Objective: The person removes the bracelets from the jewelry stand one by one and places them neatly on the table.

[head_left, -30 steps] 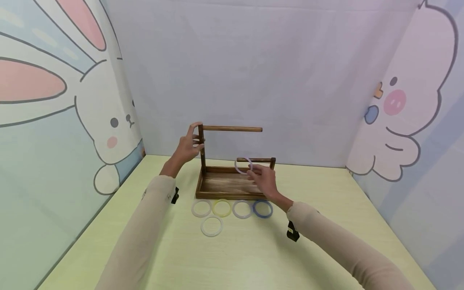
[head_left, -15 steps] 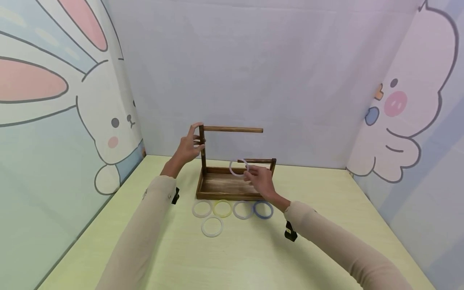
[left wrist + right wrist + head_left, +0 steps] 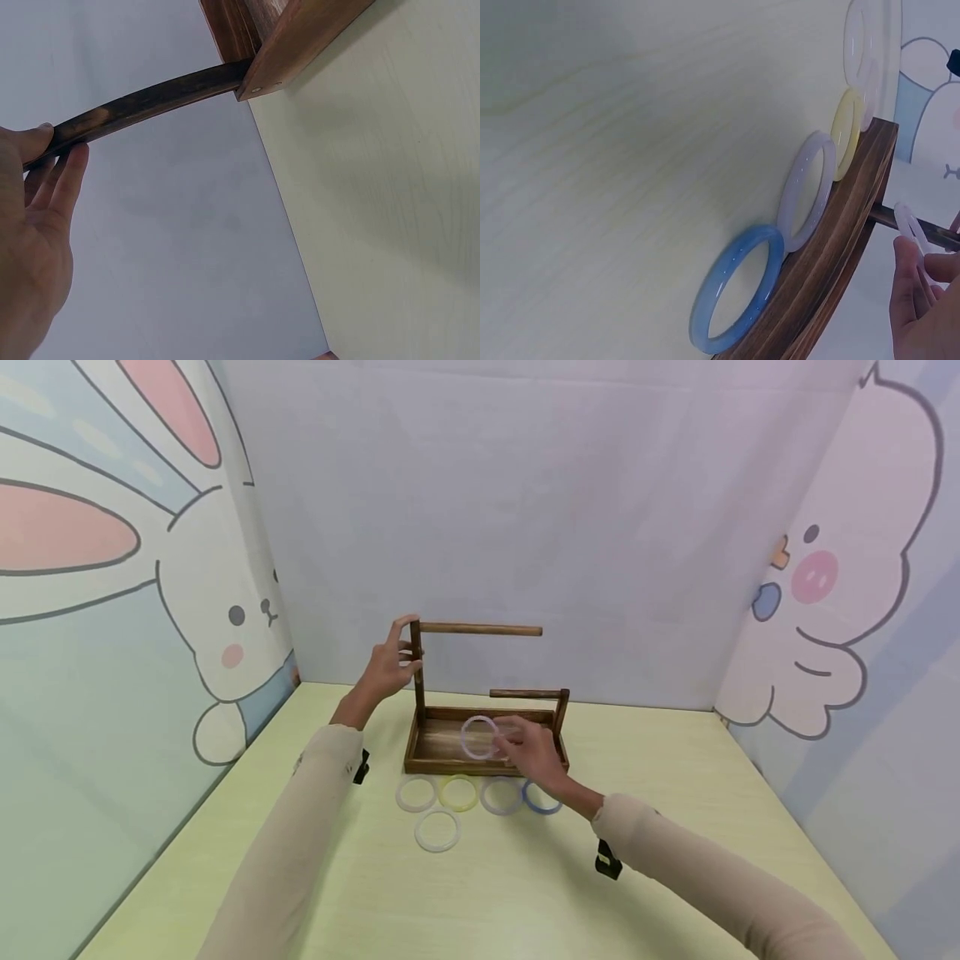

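Note:
My left hand grips the tall upright post of a dark wooden bangle stand, thumb and fingers on opposite sides of the post. With thumb and fingertips my right hand pinches a pale lilac bangle, held upright in front of the stand's tray, below the short lower bar. On the table before the stand lie a blue bangle, a second lilac bangle, a yellow bangle and whitish bangles, one of them nearer me.
The long upper bar juts right from the tall post, its right end free. The short bar points left from a low post. Behind the pale yellow table hangs a light cloth; cartoon-printed walls flank both sides.
My right hand has lowered the lilac bangle and shifted it slightly left, from beside the short bar's tip to in front of the tray. My left hand stays on the post.

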Motion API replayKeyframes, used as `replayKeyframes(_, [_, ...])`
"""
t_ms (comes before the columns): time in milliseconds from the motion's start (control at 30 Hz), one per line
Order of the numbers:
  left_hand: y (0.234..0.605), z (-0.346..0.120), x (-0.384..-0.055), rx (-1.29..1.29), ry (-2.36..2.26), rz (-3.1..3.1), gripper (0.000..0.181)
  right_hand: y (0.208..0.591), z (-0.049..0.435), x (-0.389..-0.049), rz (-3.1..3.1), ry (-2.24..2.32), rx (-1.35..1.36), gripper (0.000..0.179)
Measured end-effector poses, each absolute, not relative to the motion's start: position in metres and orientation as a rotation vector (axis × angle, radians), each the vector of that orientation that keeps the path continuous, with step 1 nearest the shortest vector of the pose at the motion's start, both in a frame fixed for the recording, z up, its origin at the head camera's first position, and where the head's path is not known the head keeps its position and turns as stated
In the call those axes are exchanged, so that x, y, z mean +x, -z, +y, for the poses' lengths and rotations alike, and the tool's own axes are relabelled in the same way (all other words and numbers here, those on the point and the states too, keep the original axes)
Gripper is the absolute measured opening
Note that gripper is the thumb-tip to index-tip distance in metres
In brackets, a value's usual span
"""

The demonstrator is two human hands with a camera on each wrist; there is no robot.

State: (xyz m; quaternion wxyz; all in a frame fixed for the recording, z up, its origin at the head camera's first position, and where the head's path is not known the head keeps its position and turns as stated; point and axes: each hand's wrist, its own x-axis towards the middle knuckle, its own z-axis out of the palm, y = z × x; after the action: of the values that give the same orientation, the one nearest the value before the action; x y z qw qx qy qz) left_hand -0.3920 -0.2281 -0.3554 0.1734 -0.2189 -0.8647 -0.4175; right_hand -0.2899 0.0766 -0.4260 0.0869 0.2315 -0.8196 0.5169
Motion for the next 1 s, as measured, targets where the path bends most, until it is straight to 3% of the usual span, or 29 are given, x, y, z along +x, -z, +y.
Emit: replayKeyframes(1000, [0.356,-0.229,-0.393,-0.631,1.168,-2.452,0.085,0.452,0.094,-0.232,-2.684,-1.417,0.935,0.031])
